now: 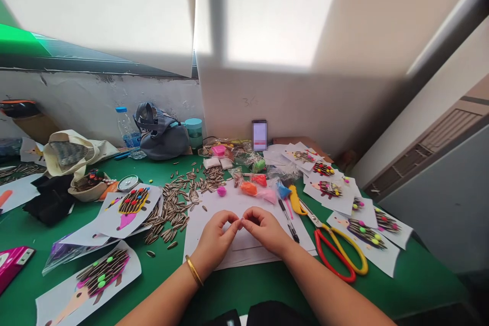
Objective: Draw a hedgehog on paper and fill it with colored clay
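White, flat paper [202, 244] lies beneath the left hand [219, 234] and right hand [263, 229], both pinched narrow, fingertips meeting; anything between them is too small to tell. Striped, pointed seeds [173, 214] heap beyond the left wrist. Forearms partly cover the paper's near edge.

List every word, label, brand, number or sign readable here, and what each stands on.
"36": faint, on the pale panel behind the table; any mark after it is unclear.
Bottle label: too small to read.
Phone screen: too blurred to read.
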A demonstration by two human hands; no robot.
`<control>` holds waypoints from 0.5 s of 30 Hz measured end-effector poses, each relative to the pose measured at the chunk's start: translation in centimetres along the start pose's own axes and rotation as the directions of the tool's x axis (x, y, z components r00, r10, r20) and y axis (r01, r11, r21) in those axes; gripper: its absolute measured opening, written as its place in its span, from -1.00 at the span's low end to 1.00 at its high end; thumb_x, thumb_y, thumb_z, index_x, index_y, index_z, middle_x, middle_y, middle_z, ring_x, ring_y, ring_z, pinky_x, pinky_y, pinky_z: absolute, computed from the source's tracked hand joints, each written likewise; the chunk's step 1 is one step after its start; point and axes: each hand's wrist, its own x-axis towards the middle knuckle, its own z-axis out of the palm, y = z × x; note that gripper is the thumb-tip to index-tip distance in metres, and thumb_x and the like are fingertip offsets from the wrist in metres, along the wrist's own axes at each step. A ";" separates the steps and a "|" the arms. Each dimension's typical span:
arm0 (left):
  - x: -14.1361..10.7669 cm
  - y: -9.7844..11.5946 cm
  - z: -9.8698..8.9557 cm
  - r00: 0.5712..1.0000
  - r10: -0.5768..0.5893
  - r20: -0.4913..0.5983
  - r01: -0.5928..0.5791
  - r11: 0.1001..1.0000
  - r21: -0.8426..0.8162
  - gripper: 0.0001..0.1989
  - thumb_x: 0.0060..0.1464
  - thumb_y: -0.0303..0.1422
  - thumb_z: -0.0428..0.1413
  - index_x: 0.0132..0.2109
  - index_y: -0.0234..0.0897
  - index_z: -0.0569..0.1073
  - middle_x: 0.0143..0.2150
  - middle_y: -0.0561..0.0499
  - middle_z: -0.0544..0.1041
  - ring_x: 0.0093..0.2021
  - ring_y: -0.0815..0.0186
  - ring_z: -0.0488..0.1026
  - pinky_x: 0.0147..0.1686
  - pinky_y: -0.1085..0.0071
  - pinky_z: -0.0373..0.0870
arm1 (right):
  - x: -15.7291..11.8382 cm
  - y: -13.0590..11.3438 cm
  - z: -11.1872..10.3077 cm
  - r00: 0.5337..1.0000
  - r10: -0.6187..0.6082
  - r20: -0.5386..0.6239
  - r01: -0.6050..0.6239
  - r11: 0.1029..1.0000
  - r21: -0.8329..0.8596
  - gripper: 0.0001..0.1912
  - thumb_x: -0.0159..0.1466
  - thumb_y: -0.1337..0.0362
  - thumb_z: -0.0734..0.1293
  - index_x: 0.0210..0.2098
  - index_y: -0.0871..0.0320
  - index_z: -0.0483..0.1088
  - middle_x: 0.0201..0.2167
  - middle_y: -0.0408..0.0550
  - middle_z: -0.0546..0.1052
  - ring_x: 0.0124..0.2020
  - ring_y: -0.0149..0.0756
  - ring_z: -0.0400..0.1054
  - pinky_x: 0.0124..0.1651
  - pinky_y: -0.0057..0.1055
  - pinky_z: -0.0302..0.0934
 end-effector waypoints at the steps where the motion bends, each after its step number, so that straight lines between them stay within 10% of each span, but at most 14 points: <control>1: 0.0 0.0 0.0 1.000 0.003 -0.003 -0.003 1.000 0.005 -0.77 0.20 -0.18 0.05 -0.27 -0.23 0.45 -0.26 0.01 0.52 -0.19 0.25 0.44 -0.12 0.31 0.35 | 0.0 0.0 0.1 1.000 0.003 -0.008 -0.003 1.000 -0.014 -0.80 0.22 0.13 0.34 -0.36 0.14 0.41 -0.41 -0.15 0.46 -0.37 -0.35 0.29 -0.29 -0.43 0.17; 15: -0.1 0.6 0.0 0.999 -0.033 0.011 0.033 0.999 0.000 -0.79 0.18 -0.20 0.06 -0.33 -0.22 0.42 -0.32 0.04 0.51 -0.26 0.27 0.43 -0.21 0.35 0.33 | -0.1 -0.4 0.0 1.000 0.002 -0.007 -0.002 0.999 -0.033 -0.86 0.22 0.19 0.29 -0.36 0.14 0.41 -0.39 -0.14 0.46 -0.32 -0.31 0.32 -0.22 -0.39 0.20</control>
